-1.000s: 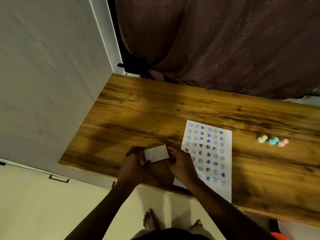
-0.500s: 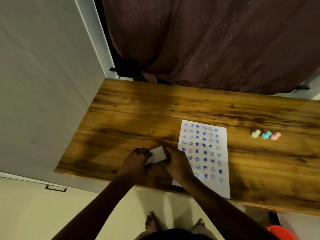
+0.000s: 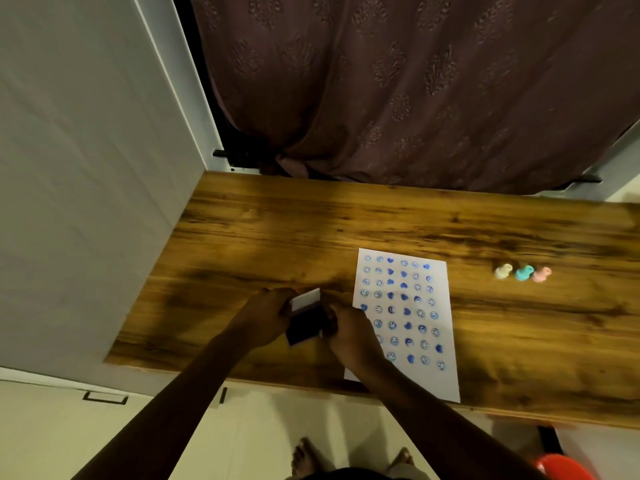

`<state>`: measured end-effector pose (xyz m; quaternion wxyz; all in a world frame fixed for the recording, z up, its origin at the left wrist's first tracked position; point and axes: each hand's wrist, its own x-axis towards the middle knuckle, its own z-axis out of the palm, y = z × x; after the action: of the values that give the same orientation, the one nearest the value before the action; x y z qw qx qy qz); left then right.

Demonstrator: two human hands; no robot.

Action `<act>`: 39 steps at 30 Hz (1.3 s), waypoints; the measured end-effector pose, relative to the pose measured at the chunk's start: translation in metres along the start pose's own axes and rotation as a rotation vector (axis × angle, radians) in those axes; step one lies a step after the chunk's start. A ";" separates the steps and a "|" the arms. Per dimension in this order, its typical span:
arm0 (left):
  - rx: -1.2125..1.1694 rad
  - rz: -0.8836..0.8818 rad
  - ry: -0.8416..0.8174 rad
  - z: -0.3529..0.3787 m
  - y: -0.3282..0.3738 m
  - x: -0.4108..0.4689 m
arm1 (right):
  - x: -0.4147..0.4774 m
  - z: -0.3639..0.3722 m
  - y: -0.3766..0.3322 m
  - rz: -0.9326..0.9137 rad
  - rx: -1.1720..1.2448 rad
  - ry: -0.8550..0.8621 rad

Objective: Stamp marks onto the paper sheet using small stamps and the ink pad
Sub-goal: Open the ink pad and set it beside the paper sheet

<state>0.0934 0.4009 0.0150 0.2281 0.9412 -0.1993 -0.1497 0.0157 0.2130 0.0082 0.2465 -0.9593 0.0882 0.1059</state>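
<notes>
A small ink pad case (image 3: 304,325) sits near the table's front edge, its white lid (image 3: 306,298) tilted up and the dark pad showing. My left hand (image 3: 265,315) grips the lid side and my right hand (image 3: 349,332) holds the case's right edge. Just right of my hands lies the white paper sheet (image 3: 441,306), covered with rows of blue smiley and heart marks. Three small stamps lie further right on the wood: a cream stamp (image 3: 503,271), a teal stamp (image 3: 523,273) and a pink stamp (image 3: 541,274).
The wooden table (image 3: 277,230) runs against a white wall panel (image 3: 86,168) on the left. A dark patterned curtain (image 3: 398,81) hangs behind it. My bare feet (image 3: 304,457) stand on the floor below, and a red object (image 3: 568,467) shows at the bottom right.
The ink pad's white lid, flat and closed a second ago, now stands lifted, exposing the dark pad. Both hands stayed on the case.
</notes>
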 end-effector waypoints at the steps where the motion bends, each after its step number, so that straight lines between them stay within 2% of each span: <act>1: -0.005 -0.020 0.012 0.001 -0.003 0.003 | 0.000 0.000 0.000 0.004 -0.021 -0.013; 9: -0.031 -0.049 0.084 0.008 -0.018 0.017 | 0.001 0.002 0.001 -0.004 -0.052 -0.015; 18: 0.040 -0.104 0.036 0.009 -0.015 0.017 | -0.001 0.005 0.005 -0.065 0.077 0.036; 21: 0.036 -0.096 0.069 0.008 -0.009 0.014 | -0.003 0.000 0.009 -0.090 0.158 0.044; 24: 0.005 -0.051 0.148 0.010 0.005 0.007 | -0.004 -0.013 0.019 -0.071 0.312 0.032; 26: -0.009 -0.006 0.168 0.016 0.017 0.003 | -0.003 -0.025 0.031 -0.069 0.340 0.098; 31: 0.009 0.177 0.088 0.050 0.059 -0.008 | -0.003 -0.065 0.079 0.019 0.318 0.242; 33: 0.005 0.199 0.070 0.068 0.078 -0.008 | -0.004 -0.080 0.104 0.043 0.322 0.290; 39: 0.000 0.283 -0.068 0.110 0.121 0.004 | -0.016 -0.105 0.169 0.146 0.319 0.308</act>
<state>0.0187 0.2603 -0.0200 0.2399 0.8982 -0.3375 -0.1478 -0.0208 0.0175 0.0250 0.3705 -0.9040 0.2095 -0.0395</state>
